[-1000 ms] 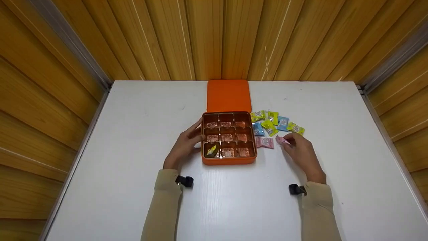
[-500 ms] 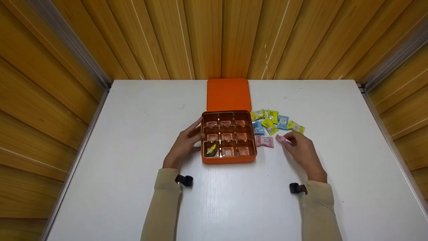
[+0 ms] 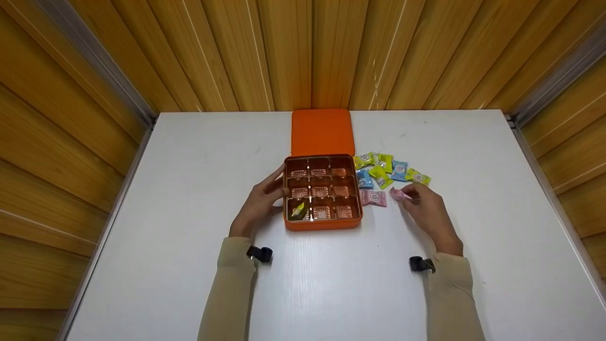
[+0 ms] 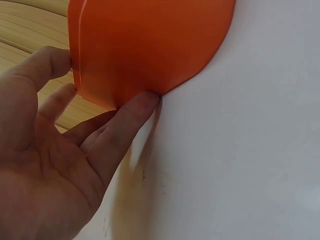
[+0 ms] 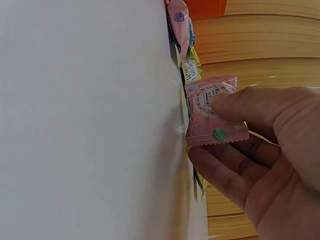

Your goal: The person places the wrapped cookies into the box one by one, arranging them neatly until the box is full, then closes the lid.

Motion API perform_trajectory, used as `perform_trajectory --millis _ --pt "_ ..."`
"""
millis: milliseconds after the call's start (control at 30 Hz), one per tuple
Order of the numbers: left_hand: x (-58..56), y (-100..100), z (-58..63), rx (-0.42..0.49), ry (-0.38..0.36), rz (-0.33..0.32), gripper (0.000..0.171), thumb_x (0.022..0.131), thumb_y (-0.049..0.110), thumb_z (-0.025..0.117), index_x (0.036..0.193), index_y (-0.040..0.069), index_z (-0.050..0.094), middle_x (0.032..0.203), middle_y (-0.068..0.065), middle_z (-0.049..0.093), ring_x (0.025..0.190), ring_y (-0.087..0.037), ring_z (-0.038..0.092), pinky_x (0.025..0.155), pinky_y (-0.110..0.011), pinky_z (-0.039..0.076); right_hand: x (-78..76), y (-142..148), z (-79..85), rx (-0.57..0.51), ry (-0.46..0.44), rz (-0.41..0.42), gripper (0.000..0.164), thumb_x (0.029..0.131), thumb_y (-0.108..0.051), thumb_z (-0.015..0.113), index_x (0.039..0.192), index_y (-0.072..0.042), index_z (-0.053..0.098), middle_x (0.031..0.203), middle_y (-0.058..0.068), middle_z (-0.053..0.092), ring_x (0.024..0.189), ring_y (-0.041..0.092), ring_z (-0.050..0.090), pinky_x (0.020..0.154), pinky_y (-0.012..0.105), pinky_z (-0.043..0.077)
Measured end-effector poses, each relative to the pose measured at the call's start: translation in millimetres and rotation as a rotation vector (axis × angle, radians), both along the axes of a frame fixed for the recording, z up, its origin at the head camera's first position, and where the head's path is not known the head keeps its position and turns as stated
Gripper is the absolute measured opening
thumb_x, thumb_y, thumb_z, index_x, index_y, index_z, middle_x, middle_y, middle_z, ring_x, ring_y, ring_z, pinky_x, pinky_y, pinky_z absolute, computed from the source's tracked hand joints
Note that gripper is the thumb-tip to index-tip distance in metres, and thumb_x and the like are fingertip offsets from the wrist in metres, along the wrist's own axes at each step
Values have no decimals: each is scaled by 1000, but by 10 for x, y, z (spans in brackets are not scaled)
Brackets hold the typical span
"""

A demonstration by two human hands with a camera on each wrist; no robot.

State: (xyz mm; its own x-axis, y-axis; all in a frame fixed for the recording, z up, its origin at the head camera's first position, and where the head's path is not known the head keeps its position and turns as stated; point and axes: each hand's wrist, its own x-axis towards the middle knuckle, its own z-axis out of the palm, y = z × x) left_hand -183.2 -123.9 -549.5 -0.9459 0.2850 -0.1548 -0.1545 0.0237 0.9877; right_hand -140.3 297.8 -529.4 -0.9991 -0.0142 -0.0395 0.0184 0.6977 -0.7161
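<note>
An orange tin box (image 3: 324, 225) with a divided insert stands on the table in the head view. One dark wrapped candy with a yellow patch (image 3: 298, 211) lies in its front left compartment. My left hand (image 3: 259, 204) rests its fingertips against the box's left side; the left wrist view has them on the orange wall (image 4: 150, 45), without wrapping round it. To the right, my right hand (image 3: 426, 210) pinches a pink wrapped candy (image 5: 212, 112) between thumb and fingers, close above the table. Beside the box lies another pink candy (image 3: 374, 198).
Several yellow-green candies (image 3: 381, 176) and two blue ones, one of them a blue candy (image 3: 399, 171), lie in a loose group right of the box. The orange lid (image 3: 323, 131) is behind the box, against the wooden wall (image 3: 326, 57). All stand on a white table (image 3: 326, 284).
The head view has tilted slightly, so everything sits a little higher in it. Both hands keep their places, with the pink candy still pinched in the right.
</note>
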Motion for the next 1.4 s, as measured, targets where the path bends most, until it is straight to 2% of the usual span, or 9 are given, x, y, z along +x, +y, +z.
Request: perform_trajectory --millis 600,900,1200,1400 --pt "-3 17 20 -5 -9 14 68 105 11 65 163 38 43 160 -14 48 130 -35 61 90 -52 61 7 34 29 -17 -40 -31 28 104 -11 69 129 -1 61 132 21 64 124 38 59 108 53 50" --pt "-1 32 -5 -25 -18 18 68 105 12 64 163 39 43 161 -15 48 131 -35 60 88 -49 62 29 36 31 -27 -27 -14 26 104 -8 68 128 -1 61 130 22 65 122 38 60 105 53 52" --pt "4 10 6 15 -30 24 68 104 10 64 163 39 44 162 -15 45 132 -36 60 92 -51 61 11 -22 74 -30 -42 -21 27 104 -9 68 130 -1 62 131 22 64 123 39 60 107 53 51" --pt "-4 15 10 -11 -24 21 68 104 12 66 162 40 44 161 -14 47 130 -35 61 89 -49 62 15 -32 110 -41 -55 -20 30 104 -8 68 132 -1 61 133 21 63 125 38 59 108 53 51"
